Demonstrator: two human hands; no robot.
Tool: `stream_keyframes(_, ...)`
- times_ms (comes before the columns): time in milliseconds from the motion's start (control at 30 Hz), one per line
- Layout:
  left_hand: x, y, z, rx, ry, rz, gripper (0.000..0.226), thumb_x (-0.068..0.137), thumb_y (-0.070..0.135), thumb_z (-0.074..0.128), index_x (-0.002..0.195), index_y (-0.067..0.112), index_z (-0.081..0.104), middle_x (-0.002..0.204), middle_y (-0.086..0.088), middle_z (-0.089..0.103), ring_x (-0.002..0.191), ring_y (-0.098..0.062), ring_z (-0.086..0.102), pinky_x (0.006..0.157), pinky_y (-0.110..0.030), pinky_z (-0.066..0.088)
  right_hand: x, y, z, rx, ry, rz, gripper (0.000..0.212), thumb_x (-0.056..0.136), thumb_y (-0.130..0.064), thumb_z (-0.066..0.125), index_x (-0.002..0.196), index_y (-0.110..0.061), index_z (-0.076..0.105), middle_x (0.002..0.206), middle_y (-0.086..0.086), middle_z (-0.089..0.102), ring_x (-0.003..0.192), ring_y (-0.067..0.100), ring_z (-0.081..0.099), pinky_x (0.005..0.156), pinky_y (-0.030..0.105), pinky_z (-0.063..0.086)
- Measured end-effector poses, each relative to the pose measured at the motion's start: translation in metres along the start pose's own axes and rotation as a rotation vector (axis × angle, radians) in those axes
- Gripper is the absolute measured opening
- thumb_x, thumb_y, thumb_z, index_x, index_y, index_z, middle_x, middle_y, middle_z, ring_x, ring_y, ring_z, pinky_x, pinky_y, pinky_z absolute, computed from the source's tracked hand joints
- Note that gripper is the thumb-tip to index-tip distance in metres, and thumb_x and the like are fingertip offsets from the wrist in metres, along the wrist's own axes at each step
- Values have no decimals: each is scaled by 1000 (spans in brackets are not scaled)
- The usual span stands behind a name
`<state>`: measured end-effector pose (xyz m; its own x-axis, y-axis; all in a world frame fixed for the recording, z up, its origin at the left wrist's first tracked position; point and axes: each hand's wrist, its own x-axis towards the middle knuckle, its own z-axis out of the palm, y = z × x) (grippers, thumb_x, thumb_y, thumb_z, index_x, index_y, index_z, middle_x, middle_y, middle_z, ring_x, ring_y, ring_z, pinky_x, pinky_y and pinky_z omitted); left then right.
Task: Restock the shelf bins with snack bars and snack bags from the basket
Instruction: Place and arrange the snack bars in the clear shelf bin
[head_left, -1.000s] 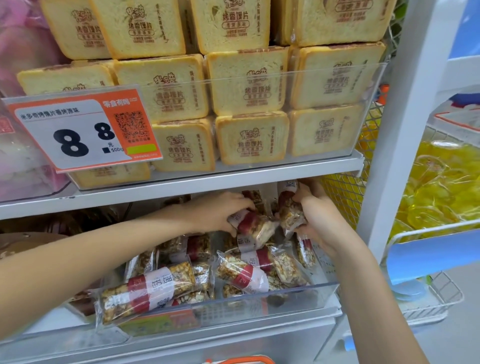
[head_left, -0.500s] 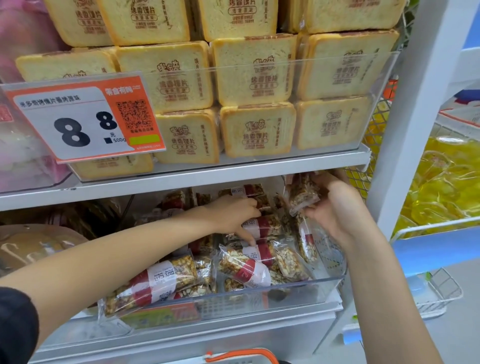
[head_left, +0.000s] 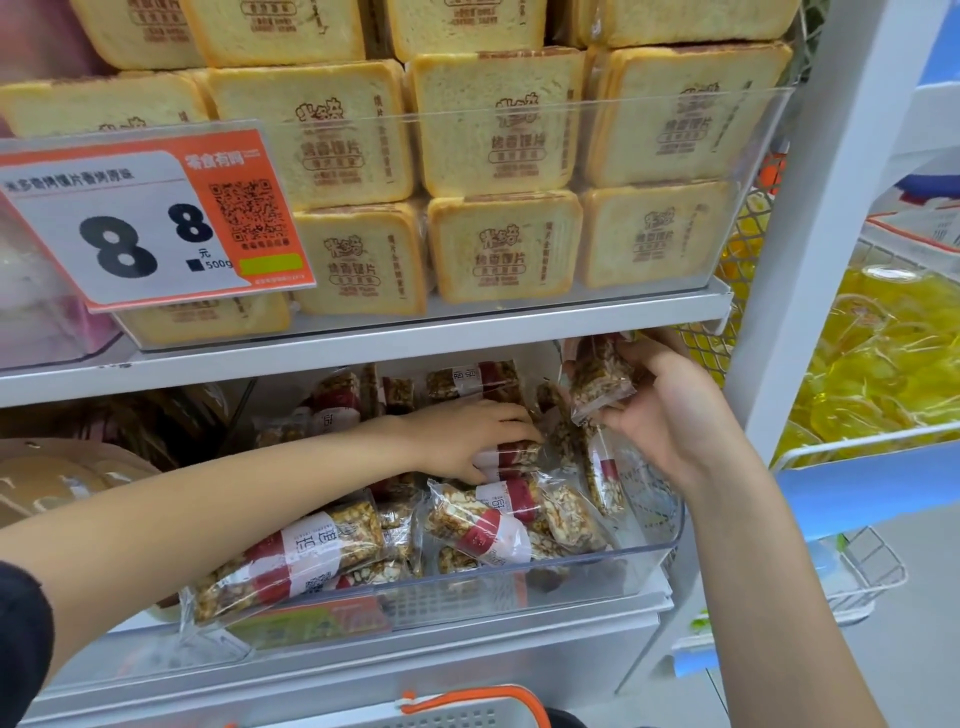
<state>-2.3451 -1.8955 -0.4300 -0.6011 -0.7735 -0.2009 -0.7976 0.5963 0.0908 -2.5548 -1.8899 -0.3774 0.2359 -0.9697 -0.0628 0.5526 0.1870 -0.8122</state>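
Observation:
A clear plastic bin (head_left: 597, 577) on the lower shelf holds several wrapped nut snack bars with red and white labels (head_left: 498, 519). My left hand (head_left: 467, 436) reaches into the bin from the left, its fingers curled over one bar (head_left: 514, 454) in the middle of the pile. My right hand (head_left: 660, 410) is at the bin's right back corner, just under the upper shelf. It holds a snack bar (head_left: 597, 379) upright in its fingers. The basket's orange handle and white rim (head_left: 467, 709) show at the bottom edge.
The upper shelf (head_left: 363, 348) carries a clear bin of stacked toast-shaped packs (head_left: 498, 244) and an orange and white price tag (head_left: 150, 218). A white upright post (head_left: 810, 260) stands to the right. Beyond it hang wire baskets with yellow packets (head_left: 883, 353).
My right hand has lifted its bar up and to the right, close under the upper shelf. My left hand has come down onto a bar in the pile.

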Motion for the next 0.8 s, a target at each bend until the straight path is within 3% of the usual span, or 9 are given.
stream_keyframes(133,-15,3,-13,-301,17,-103,69,89,20,62,147,35,27,153,9,26,135,-4,26,109,-18,21,-3,1,4,-36,-31,1,46,93,7,35,134,-14,43,120,20,62,100,36,65,83,58,52)
stream_keyframes(233,-33,13,-36,-757,229,-230,53,92,27,59,140,31,38,141,12,45,127,1,40,103,-12,29,-4,4,7,-59,-90,51,51,92,10,40,135,-17,42,113,16,65,97,32,67,79,52,56)
stream_keyframes(300,-39,20,-46,-908,348,-291,49,87,35,64,132,34,44,127,18,52,118,5,48,98,-12,34,-7,7,10,-26,-188,218,50,91,10,41,136,-11,42,115,20,64,97,34,67,74,49,58)
stream_keyframes(400,-44,28,-49,-726,406,-240,50,77,28,75,114,41,43,105,35,46,92,24,47,78,7,32,-13,9,16,-105,-267,441,36,93,5,40,128,8,44,115,33,61,100,41,65,69,45,59)
stream_keyframes(467,-48,30,-48,-646,412,-243,53,77,25,75,118,41,46,107,35,48,98,15,48,79,5,33,-15,10,18,-169,-242,458,31,97,-3,40,124,10,46,113,33,62,104,43,63,73,46,59)
stream_keyframes(533,-51,29,-45,-585,431,-231,54,78,25,74,125,39,51,119,28,52,109,8,46,87,1,31,-15,11,17,-197,-229,445,35,99,-22,43,123,3,50,114,28,64,105,40,64,74,45,59)
stream_keyframes(600,-53,28,-46,-518,424,-270,51,79,29,74,125,39,53,122,24,53,108,6,46,86,-2,33,-15,10,14,-279,-227,416,46,91,-40,52,122,-7,53,115,20,66,102,35,66,76,45,58)
stream_keyframes(700,-54,26,-50,-362,409,-398,52,74,46,74,121,38,53,119,18,57,106,-4,51,82,-18,41,-14,11,9,-408,-147,278,34,84,-28,67,113,-13,58,113,10,64,101,29,66,81,42,57)
stream_keyframes(800,-50,25,-48,-172,211,-412,72,74,60,67,134,27,46,137,7,47,123,-15,46,93,-26,38,-9,16,8,-512,-40,126,14,88,-17,64,101,-22,60,114,6,61,106,22,62,91,39,53)
